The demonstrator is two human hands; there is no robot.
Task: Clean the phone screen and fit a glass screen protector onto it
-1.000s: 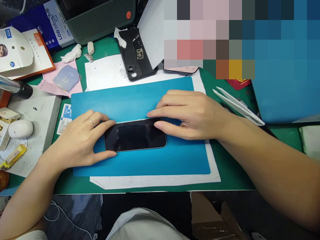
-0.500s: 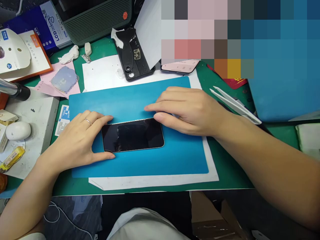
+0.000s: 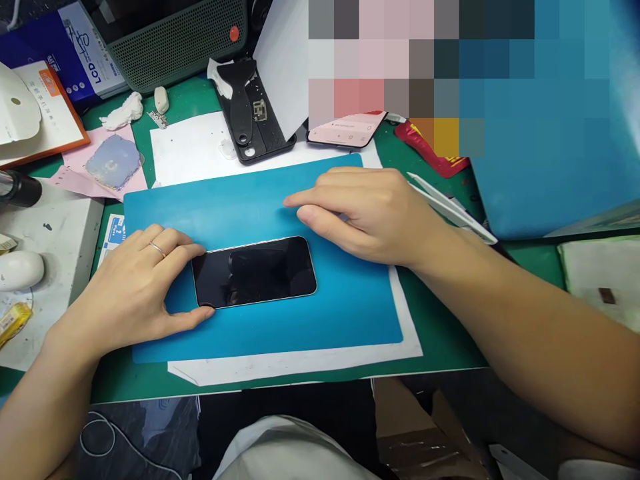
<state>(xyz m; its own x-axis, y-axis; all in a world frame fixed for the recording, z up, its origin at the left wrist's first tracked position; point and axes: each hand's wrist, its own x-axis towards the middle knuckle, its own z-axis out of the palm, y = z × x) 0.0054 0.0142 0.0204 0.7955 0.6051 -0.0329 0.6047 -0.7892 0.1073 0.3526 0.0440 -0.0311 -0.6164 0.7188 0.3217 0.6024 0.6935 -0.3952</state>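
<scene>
A smartphone (image 3: 255, 272) lies flat with its dark, glossy screen facing up on a blue mat (image 3: 350, 313). My left hand (image 3: 145, 283), with a ring on one finger, grips the phone's left end, thumb at the near edge and forefinger at the far edge. Just beyond the phone's right end, my right hand (image 3: 365, 213) is held over the mat, empty, with its forefinger stretched out and thumb apart from it. A small gap separates that thumb from the phone's far right corner.
Behind the mat lie a black phone-shaped plate (image 3: 267, 130) with a dark scraper on it, and a lit phone (image 3: 345, 133). White tweezers (image 3: 455, 210) rest right of my right hand. A white box (image 3: 65, 267) stands at left, and a pixelated patch covers the upper right.
My right hand has drawn back from the phone's far right corner, away from me. My left hand keeps its hold on the phone. The whole view has shifted slightly.
</scene>
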